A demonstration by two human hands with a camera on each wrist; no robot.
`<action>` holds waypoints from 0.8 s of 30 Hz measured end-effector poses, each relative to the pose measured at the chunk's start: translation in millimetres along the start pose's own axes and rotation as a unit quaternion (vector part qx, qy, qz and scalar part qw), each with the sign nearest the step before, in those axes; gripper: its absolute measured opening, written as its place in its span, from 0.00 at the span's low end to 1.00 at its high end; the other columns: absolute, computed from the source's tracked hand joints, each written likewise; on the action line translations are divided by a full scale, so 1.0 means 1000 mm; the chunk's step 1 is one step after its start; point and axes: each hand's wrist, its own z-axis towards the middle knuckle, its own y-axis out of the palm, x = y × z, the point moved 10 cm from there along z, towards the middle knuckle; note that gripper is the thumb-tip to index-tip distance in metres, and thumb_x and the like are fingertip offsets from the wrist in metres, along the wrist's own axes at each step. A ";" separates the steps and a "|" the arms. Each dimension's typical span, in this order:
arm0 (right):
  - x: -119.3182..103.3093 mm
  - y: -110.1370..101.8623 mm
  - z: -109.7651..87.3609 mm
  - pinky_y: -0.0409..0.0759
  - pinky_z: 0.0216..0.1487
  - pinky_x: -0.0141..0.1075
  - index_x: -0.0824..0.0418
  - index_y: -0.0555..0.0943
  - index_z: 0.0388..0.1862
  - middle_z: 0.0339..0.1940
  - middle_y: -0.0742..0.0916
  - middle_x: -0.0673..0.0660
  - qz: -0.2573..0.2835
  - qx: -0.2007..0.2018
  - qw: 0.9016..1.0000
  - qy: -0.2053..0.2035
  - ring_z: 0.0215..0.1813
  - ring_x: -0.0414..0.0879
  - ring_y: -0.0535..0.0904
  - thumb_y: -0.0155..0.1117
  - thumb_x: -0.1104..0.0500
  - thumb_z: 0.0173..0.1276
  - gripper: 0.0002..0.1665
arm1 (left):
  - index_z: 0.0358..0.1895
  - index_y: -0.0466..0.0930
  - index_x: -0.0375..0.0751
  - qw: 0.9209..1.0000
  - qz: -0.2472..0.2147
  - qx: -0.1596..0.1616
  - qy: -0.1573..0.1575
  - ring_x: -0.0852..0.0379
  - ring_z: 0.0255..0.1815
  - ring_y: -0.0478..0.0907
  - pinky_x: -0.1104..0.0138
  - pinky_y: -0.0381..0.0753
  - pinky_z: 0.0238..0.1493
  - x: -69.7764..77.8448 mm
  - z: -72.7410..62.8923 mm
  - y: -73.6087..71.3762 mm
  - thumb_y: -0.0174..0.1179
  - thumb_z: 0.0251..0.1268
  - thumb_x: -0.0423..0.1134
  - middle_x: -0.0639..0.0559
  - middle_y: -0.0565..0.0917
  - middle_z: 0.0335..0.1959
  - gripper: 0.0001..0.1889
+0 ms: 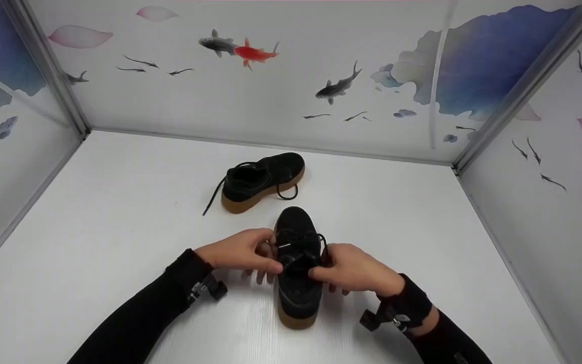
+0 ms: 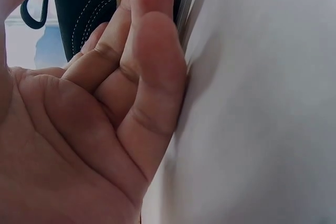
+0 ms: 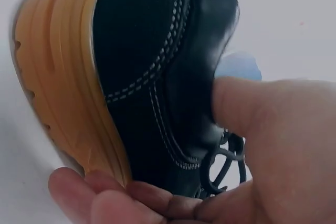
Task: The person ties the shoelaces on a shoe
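- Gripping the black near shoe (image 1: 297, 285), toe up-frame at lower centre, in the right hand (image 1: 354, 268), with thumb at the collar and fingers along the side.
- Touching the same shoe's left edge with a half-curled left hand (image 1: 243, 251); impossible to tell whether pinching anything.
- Leaving the far shoe (image 1: 268, 177) untouched on the white desk (image 1: 119, 217), at centre frame.
- Could skew the near shoe by pressing harder from the right.
- Could snag the laces (image 1: 298, 238) by withdrawing with fingers hooked under them.
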 end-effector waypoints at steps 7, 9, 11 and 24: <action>0.007 -0.018 -0.002 0.84 0.23 0.39 0.60 0.81 0.34 0.23 0.88 0.52 -0.014 0.059 0.998 0.017 0.20 0.45 0.85 0.69 0.56 0.67 0.09 | 0.57 0.76 0.39 1.000 0.031 -0.004 -0.002 0.44 0.27 0.87 0.65 0.79 0.21 0.005 0.002 0.007 0.74 0.75 0.52 0.43 0.93 0.34 0.24; 0.008 -0.025 -0.002 0.81 0.23 0.37 0.59 0.81 0.33 0.23 0.87 0.52 -0.021 0.080 0.996 0.017 0.20 0.45 0.85 0.69 0.56 0.68 0.08 | 0.56 0.76 0.39 0.999 0.040 0.003 -0.003 0.43 0.26 0.87 0.65 0.78 0.21 0.005 0.002 0.008 0.74 0.76 0.53 0.43 0.93 0.34 0.24; 0.008 -0.032 -0.002 0.79 0.23 0.36 0.58 0.81 0.32 0.23 0.86 0.51 -0.028 0.101 0.994 0.014 0.20 0.44 0.84 0.69 0.57 0.69 0.09 | 0.55 0.76 0.39 0.999 0.044 0.012 -0.001 0.43 0.26 0.87 0.65 0.78 0.21 0.006 0.002 0.008 0.74 0.76 0.53 0.44 0.93 0.34 0.24; 0.012 -0.049 0.003 0.83 0.24 0.38 0.57 0.81 0.26 0.22 0.85 0.51 -0.010 0.169 0.986 0.000 0.20 0.44 0.84 0.67 0.59 0.70 0.11 | 0.61 0.74 0.39 0.994 0.030 0.105 0.021 0.46 0.31 0.88 0.66 0.81 0.25 0.016 0.009 0.009 0.66 0.84 0.51 0.42 0.91 0.44 0.21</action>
